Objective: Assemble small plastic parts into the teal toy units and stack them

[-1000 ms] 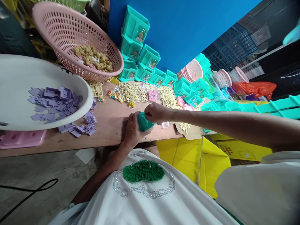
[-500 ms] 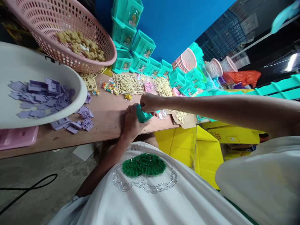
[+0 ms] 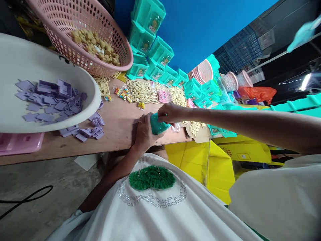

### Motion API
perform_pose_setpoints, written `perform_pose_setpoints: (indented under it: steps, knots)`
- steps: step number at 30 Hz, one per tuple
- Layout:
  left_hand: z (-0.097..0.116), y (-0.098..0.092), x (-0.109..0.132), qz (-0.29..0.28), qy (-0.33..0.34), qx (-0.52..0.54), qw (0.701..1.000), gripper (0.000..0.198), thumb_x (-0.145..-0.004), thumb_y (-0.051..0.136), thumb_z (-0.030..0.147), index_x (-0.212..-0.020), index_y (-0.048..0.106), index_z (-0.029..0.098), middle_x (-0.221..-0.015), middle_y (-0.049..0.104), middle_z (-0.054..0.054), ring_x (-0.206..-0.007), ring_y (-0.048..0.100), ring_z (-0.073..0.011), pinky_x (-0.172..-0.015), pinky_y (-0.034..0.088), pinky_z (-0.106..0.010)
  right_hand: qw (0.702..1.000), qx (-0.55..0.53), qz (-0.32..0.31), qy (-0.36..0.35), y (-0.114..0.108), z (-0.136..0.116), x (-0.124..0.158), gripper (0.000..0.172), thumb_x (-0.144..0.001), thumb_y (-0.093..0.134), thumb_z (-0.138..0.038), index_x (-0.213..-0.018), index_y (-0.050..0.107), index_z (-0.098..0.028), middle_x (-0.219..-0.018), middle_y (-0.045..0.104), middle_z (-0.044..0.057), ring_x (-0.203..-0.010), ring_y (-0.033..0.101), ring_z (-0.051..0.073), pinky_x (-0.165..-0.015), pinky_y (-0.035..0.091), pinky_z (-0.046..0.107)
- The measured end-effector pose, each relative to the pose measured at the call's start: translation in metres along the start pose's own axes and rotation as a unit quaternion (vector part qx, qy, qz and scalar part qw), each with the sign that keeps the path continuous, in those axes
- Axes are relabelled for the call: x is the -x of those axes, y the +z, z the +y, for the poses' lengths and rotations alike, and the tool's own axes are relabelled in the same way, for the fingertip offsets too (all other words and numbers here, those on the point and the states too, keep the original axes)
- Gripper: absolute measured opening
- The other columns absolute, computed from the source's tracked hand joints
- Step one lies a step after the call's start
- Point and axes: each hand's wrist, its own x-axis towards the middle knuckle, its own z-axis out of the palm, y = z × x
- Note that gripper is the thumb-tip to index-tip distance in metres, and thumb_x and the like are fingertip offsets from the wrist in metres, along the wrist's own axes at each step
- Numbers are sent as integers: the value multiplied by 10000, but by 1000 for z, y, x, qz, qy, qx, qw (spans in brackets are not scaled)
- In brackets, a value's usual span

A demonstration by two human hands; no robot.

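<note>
Near the table's front edge, a small teal plastic box (image 3: 157, 125) is held by my left hand (image 3: 144, 132), whose fingers wrap round its left side and underside. My right hand (image 3: 170, 113) is closed at the box's upper right edge, its fingertips bent down to it; whatever they pinch is hidden. Just behind the hands lie a small bag of yellow pieces (image 3: 141, 106), cream part frames (image 3: 141, 92) and a bag of pink pieces (image 3: 164, 96).
A white basin (image 3: 94, 100) of purple parts and a pink basket (image 3: 128, 58) of tan pieces stand at the left. Teal boxes (image 3: 160, 50) are stacked against the blue wall. Loose purple parts (image 3: 85, 131) lie beside the basin. Cardboard (image 3: 202, 134) sits at the right.
The view has shifted slightly, so the scene sits a little further right. My right hand has lifted slightly from the box's middle toward its upper edge, showing more of the box. My left hand still holds it.
</note>
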Motion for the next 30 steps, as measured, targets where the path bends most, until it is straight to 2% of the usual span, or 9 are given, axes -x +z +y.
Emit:
perform_pose_setpoints:
  steps: [3,8,14,18,21,23,25,27,30]
  knots:
    - [-1,1,0,-1,7,-3,1000,731,-717,874,399,-1258,420,212,-1141,600,-130,-1052,633,-337,-900,539,-451,995,99,23,-14,3,-8,-1,176,-850,578,-84,-750,720,-115,-544,643,-2,-513,625,107,-550,410,200]
    - [-4,4,0,6,29,-24,999,714,-729,853,361,-1264,409,199,-1134,608,-139,-1049,616,-348,-914,526,-468,962,266,60,6,10,-27,2,229,-828,611,-88,-975,784,-62,-971,779,179,-847,707,245,-633,422,265]
    - [-2,4,0,-3,20,-15,1000,676,-751,830,398,-1252,419,205,-1141,607,-128,-1072,607,-337,-923,514,-455,972,227,27,45,11,-29,-4,266,-830,574,-97,-964,801,-66,-908,779,162,-794,701,234,-630,425,266]
    - [-2,3,0,1,27,-6,1000,708,-756,829,387,-1291,409,189,-1183,608,-149,-1102,603,-345,-953,510,-473,972,226,44,51,9,-31,-9,241,-814,613,-97,-962,795,-45,-920,781,187,-832,719,260,-669,475,281]
    - [-2,1,-1,-4,21,-1,1000,727,-734,857,362,-1288,419,189,-1184,610,-148,-1088,610,-343,-953,517,-477,991,125,-8,49,1,-27,-10,168,-827,607,-88,-775,765,-64,-709,749,121,-639,693,187,-618,494,258]
    - [-1,-2,-1,-11,6,5,1000,771,-696,892,335,-1291,424,188,-1170,609,-140,-1069,621,-337,-934,530,-466,999,12,-39,31,-6,-19,-5,243,-878,591,-135,-673,711,-90,-584,692,58,-491,625,123,-558,485,231]
    - [-1,-4,-1,-11,-8,5,1000,813,-662,921,331,-1297,432,191,-1149,611,-131,-1048,632,-332,-910,541,-459,995,-94,17,0,-9,-3,3,297,-932,578,-214,-678,687,-105,-556,666,24,-431,582,87,-531,478,211]
    - [-2,-6,-1,-9,-14,5,1000,824,-655,930,350,-1303,445,198,-1141,617,-123,-1044,641,-327,-903,548,-458,974,-179,133,-34,-4,17,15,284,-957,576,-285,-776,704,-108,-588,671,14,-437,587,78,-540,484,206]
    - [-5,-9,0,-11,-15,33,999,820,-690,911,384,-1347,452,210,-1212,625,-130,-1123,642,-318,-957,547,-456,931,-261,240,-81,24,49,32,299,-941,623,-388,-943,724,-106,-672,686,28,-512,633,106,-562,501,225]
